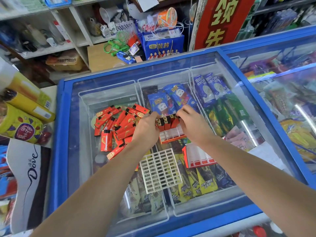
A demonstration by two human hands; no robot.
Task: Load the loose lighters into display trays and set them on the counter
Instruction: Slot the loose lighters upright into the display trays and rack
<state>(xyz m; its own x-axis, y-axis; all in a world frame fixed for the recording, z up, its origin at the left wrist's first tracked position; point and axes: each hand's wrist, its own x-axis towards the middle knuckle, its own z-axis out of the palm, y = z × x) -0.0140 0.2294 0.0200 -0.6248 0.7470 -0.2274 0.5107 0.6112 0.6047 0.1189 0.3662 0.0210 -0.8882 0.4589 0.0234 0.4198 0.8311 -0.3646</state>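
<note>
Orange display tray [172, 135] sitting on the glass freezer lid [109, 93], basically dead centre of the counter, white dividers inside, only the far rows filled: a handful of red lighters with black-and-gold tops [166, 123] standing upright, near slots bare. Left hand [147, 129] wrapped round the tray's 9 o'clock end, grip curled and clamped on the tray and the outer lighters. Right hand [191, 124] over at 3 o'clock, fingertips pinching the top of a lighter at the far right of the row. Loose pile of red lighters [116, 127] just at 9 o'clock of the tray, lying flat every which way, gold patterns on the sides, black caps. Second tray [199, 157] at roughly 5 o'clock, red with white dividers, nothing in it, tilted. White plastic grid insert [160, 171] at 6 o'clock, flat on the glass. Under the lid, wire baskets packed with ice cream bars [179, 98] in blue, green and yellow wrappers.
</note>
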